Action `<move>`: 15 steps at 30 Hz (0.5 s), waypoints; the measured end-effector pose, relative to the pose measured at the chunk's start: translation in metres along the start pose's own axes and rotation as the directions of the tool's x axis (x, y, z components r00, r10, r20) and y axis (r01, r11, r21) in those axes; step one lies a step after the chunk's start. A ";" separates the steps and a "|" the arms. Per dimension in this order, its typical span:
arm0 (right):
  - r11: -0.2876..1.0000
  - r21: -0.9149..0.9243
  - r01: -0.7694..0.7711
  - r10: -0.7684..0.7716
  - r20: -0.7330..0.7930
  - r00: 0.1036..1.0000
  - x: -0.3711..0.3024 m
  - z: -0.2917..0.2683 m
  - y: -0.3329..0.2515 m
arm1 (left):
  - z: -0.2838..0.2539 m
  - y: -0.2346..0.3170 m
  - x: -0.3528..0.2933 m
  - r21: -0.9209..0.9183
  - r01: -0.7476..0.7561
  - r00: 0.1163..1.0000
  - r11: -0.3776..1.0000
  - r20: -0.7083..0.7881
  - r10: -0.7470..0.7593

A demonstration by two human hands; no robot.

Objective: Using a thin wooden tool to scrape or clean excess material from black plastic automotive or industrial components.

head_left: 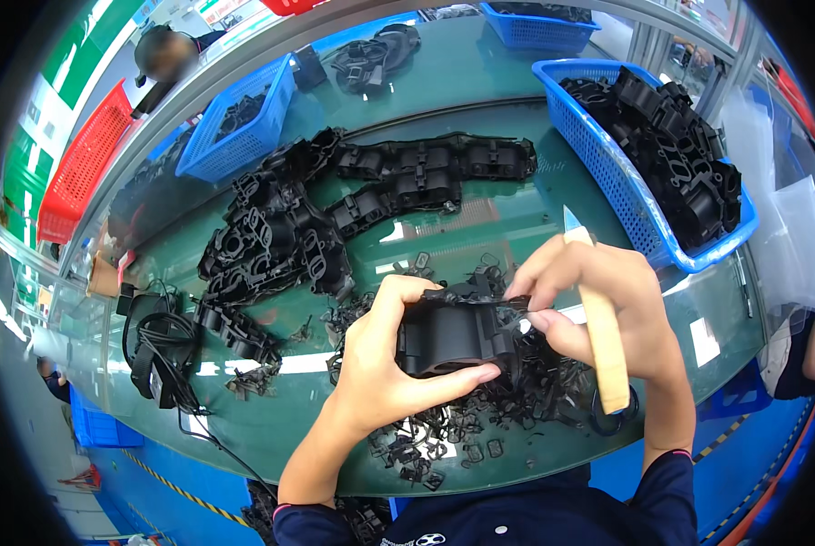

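My left hand (380,364) is closed around a black moulded plastic part (453,335), thumb along its lower edge and fingers behind it. My right hand (607,291) carries a yellow-handled craft knife (601,337) tucked between its fingers, with the pointed blade sticking up and away from the part. Its thumb and forefinger pinch at the part's upper right edge; whether a loose scrap is between them I cannot tell. Under both hands lies a heap of small black plastic scraps (466,423) on the green tabletop (316,391).
More black moulded parts (275,237) are piled at the left and in a row (416,173) farther back. A blue basket (607,187) full of them stands at the right, another blue basket (243,127) at the back left. A black coiled cable (166,341) lies at the left edge.
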State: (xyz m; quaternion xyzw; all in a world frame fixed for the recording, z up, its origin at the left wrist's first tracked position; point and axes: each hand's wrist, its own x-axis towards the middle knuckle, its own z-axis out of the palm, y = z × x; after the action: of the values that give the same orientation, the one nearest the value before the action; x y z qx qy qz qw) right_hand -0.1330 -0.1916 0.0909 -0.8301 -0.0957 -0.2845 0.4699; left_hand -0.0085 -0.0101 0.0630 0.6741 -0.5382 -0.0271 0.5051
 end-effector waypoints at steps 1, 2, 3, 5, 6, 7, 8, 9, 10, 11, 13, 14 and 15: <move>0.996 0.078 -0.031 0.031 0.002 1.000 -0.002 0.001 0.001 | 0.000 0.001 0.000 0.007 0.011 1.000 1.000 0.001 -0.011; 0.948 0.232 -0.216 0.222 0.000 0.975 -0.001 0.001 -0.005 | 0.000 0.002 0.000 0.013 0.022 1.000 1.000 0.000 -0.022; 0.843 0.378 -0.384 0.404 0.028 0.914 0.000 0.002 -0.015 | 0.000 0.003 -0.001 0.020 0.034 0.999 0.999 0.000 -0.034; 0.657 0.545 -0.520 0.560 0.108 0.821 0.000 0.004 -0.019 | 0.001 0.004 -0.001 0.043 0.017 1.000 0.999 -0.007 -0.017; 0.641 0.577 -0.506 0.550 0.114 0.827 0.000 0.006 -0.018 | 0.001 0.006 -0.001 0.055 0.008 1.000 0.998 -0.010 -0.007; 0.624 0.608 -0.490 0.540 0.118 0.834 -0.001 0.007 -0.017 | 0.000 0.007 0.000 0.080 -0.008 1.000 0.997 -0.008 0.008; 0.604 0.638 -0.477 0.531 0.124 0.839 -0.001 0.009 -0.016 | 0.001 0.007 0.000 0.104 -0.022 1.000 0.994 -0.005 0.022; 0.616 0.618 -0.489 0.537 0.125 0.834 -0.001 0.009 -0.017 | 0.001 0.007 0.000 0.128 -0.036 0.999 0.991 -0.002 0.036; 0.662 0.571 -0.485 0.514 0.125 0.848 -0.002 0.010 -0.015 | 0.002 0.007 -0.001 0.135 -0.043 0.999 0.990 -0.003 0.044; 0.705 0.524 -0.478 0.489 0.129 0.862 -0.002 0.011 -0.013 | 0.002 0.007 -0.001 0.145 -0.048 0.999 0.988 -0.006 0.050; 0.688 0.523 -0.504 0.493 0.174 0.853 -0.003 0.009 -0.013 | 0.002 0.009 -0.002 0.172 -0.074 0.997 0.982 -0.013 0.077; 0.657 0.538 -0.528 0.512 0.196 0.836 -0.003 0.008 -0.013 | 0.003 0.012 -0.001 0.187 -0.095 0.995 0.978 -0.017 0.100; 0.625 0.552 -0.552 0.530 0.219 0.819 -0.002 0.008 -0.012 | 0.004 0.013 -0.001 0.202 -0.116 0.992 0.973 -0.020 0.122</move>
State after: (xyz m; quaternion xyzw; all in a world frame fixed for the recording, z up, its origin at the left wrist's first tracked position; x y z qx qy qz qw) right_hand -0.1369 -0.1787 0.0952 -0.6352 0.0658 -0.0711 0.7663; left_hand -0.0203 -0.0109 0.0699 0.6886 -0.5692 0.0686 0.4440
